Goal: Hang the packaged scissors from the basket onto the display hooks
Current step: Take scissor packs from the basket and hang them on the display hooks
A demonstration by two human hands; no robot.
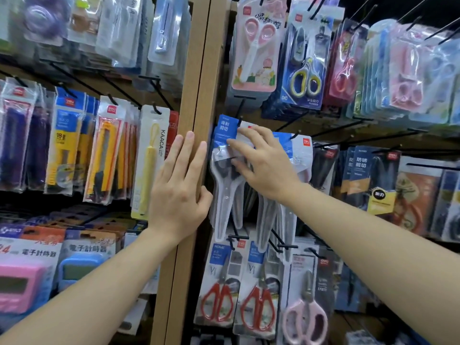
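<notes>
A clear blister pack of scissors with a blue header card (225, 135) hangs on a black display hook (241, 113) just right of the wooden upright. My right hand (261, 163) lies over the front of this pack, fingers spread and nearly straight, fingertips touching its blue card and plastic. My left hand (180, 185) rests flat on the wooden upright (196, 95), fingers straight, thumb at the pack's left edge. A second similar pack (298, 155) hangs behind my right hand. No basket is in view.
Other packaged scissors fill the hooks above (256, 46), to the right (378, 180) and below (219, 287). Left of the upright hang utility knives (104, 150) and, lower, pink and blue timers (22, 287). Black hook ends (286, 246) stick out toward me.
</notes>
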